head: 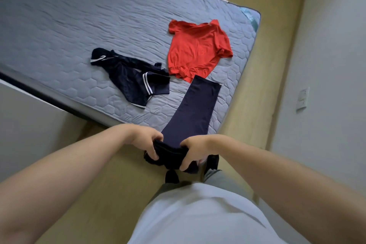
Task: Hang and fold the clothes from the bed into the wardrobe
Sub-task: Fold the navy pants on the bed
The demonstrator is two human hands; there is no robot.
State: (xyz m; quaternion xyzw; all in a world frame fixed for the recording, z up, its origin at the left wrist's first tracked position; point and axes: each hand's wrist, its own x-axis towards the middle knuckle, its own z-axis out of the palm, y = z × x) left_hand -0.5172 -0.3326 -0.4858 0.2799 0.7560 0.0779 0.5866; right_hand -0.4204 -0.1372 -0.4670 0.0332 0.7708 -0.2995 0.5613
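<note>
Gripping a long dark navy garment (195, 109) by its bunched near end, just off the near edge of the bed (69, 25). Left hand (146, 139) and right hand (195, 149) close together, fingers (153, 153) curled and pinching the gathered cloth. Stretched from there across the bed's near right corner, flat far hem lying over the bottom edge of a red T-shirt (198, 49). Spread out near the right edge, that one. Just beside its lower left corner, a crumpled navy shirt with white stripes (128, 79). Beyond both, a wide stretch of quilted grey mattress up to the far edge. Along the right side, a strip of wooden floor (263, 77) between bed and wall, with a wall switch (302, 99) above it.
</note>
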